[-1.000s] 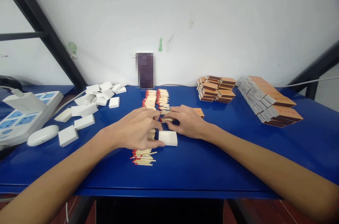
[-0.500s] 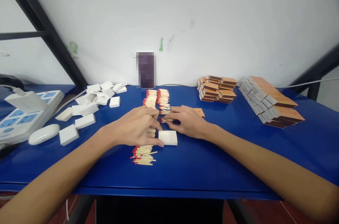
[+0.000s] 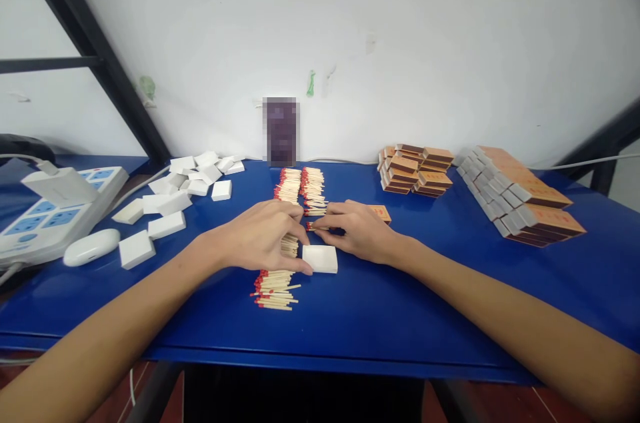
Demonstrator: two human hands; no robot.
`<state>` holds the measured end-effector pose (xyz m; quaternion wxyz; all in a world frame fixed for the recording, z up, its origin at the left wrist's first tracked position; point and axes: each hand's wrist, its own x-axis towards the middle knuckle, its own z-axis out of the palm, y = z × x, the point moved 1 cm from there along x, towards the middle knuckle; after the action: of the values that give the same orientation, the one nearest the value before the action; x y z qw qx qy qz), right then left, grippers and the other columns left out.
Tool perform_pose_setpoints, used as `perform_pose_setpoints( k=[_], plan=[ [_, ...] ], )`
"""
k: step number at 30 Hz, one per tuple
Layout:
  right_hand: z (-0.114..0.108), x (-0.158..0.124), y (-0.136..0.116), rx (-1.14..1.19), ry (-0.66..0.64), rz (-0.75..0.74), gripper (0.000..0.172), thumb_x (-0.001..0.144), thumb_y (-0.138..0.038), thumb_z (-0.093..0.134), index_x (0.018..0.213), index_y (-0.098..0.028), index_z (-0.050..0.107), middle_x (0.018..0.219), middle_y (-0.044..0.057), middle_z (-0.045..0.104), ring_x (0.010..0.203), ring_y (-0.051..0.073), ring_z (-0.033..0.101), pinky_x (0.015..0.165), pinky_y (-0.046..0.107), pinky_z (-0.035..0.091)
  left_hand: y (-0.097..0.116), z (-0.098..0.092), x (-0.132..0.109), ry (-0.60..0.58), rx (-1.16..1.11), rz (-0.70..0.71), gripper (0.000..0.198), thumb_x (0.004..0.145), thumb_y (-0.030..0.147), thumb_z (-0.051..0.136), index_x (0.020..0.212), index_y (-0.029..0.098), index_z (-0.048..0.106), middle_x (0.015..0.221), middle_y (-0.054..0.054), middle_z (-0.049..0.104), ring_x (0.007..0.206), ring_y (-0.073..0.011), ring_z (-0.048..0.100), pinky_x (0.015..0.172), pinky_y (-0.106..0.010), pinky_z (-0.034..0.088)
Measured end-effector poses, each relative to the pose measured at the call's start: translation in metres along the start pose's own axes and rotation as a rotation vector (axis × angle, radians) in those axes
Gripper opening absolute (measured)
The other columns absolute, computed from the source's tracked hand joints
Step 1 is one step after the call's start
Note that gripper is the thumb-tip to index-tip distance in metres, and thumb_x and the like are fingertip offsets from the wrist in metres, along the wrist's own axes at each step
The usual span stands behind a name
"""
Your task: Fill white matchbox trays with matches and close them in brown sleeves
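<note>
A white matchbox tray (image 3: 321, 259) lies on the blue table, its hollow side up. My left hand (image 3: 265, 236) is closed at the tray's left end, with the thumb at its near corner and a finger at its far corner. Beyond the tray, my right hand (image 3: 355, 230) pinches a few red-tipped matches (image 3: 314, 226) between thumb and fingers. Under and in front of my left hand runs a row of matches (image 3: 277, 290). A second row of matches (image 3: 313, 190) lies past my right fingertips. An orange matchbox sleeve (image 3: 381, 213) is partly hidden behind my right hand.
White trays (image 3: 167, 203) are heaped at the left, near a power strip (image 3: 107, 193) and a white rounded case (image 3: 93, 248). Orange sleeves (image 3: 417, 166) are stacked at the back right. Filled-looking matchboxes (image 3: 530, 193) form a stack farther right. A blurred dark rectangle (image 3: 281, 133) stands against the wall.
The whole view has shifted slightly, so things appear a little farther right. Both hands keep nearly the same pose at the tray and the matches.
</note>
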<state>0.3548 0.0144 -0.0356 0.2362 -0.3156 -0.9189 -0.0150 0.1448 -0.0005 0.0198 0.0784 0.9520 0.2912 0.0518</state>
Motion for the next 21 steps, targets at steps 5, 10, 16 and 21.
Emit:
perform_pose_setpoints(
  k=[5, 10, 16, 21],
  plan=[
    [0.0, 0.0, 0.0, 0.013, -0.025, 0.012, 0.021, 0.093, -0.025, 0.054, 0.093, -0.019, 0.074, 0.078, 0.004, 0.066, 0.073, 0.014, 0.058, 0.067, 0.028, 0.033, 0.0, 0.0, 0.0, 0.004, 0.008, -0.001, 0.046, 0.075, 0.066, 0.065, 0.093, 0.025, 0.076, 0.082, -0.001, 0.055, 0.078, -0.0156, 0.053, 0.071, -0.027, 0.035],
    [-0.002, 0.001, -0.002, 0.001, -0.04, 0.119, 0.023, 0.093, -0.031, 0.055, 0.099, -0.019, 0.073, 0.085, 0.005, 0.066, 0.078, 0.016, 0.058, 0.069, 0.029, 0.034, 0.0, 0.0, 0.0, 0.011, 0.013, 0.014, 0.046, 0.075, 0.065, 0.065, 0.092, 0.024, 0.076, 0.082, -0.002, 0.056, 0.079, -0.0163, 0.054, 0.072, -0.028, 0.036],
    [-0.008, 0.005, -0.002, 0.05, -0.158, 0.197, 0.027, 0.095, -0.037, 0.052, 0.095, -0.022, 0.075, 0.085, 0.004, 0.063, 0.077, 0.016, 0.056, 0.069, 0.029, 0.034, 0.0, 0.0, -0.001, 0.011, 0.025, 0.008, 0.046, 0.076, 0.065, 0.065, 0.093, 0.024, 0.076, 0.084, -0.002, 0.056, 0.08, -0.0162, 0.054, 0.072, -0.028, 0.036],
    [-0.025, 0.01, -0.008, 0.064, -0.27, 0.31, 0.018, 0.092, -0.034, 0.058, 0.088, -0.023, 0.073, 0.079, 0.001, 0.062, 0.075, 0.015, 0.055, 0.069, 0.028, 0.032, 0.0, 0.002, -0.001, 0.014, 0.038, 0.028, 0.046, 0.077, 0.064, 0.064, 0.094, 0.023, 0.075, 0.081, -0.001, 0.055, 0.078, -0.0163, 0.053, 0.072, -0.029, 0.036]
  ],
)
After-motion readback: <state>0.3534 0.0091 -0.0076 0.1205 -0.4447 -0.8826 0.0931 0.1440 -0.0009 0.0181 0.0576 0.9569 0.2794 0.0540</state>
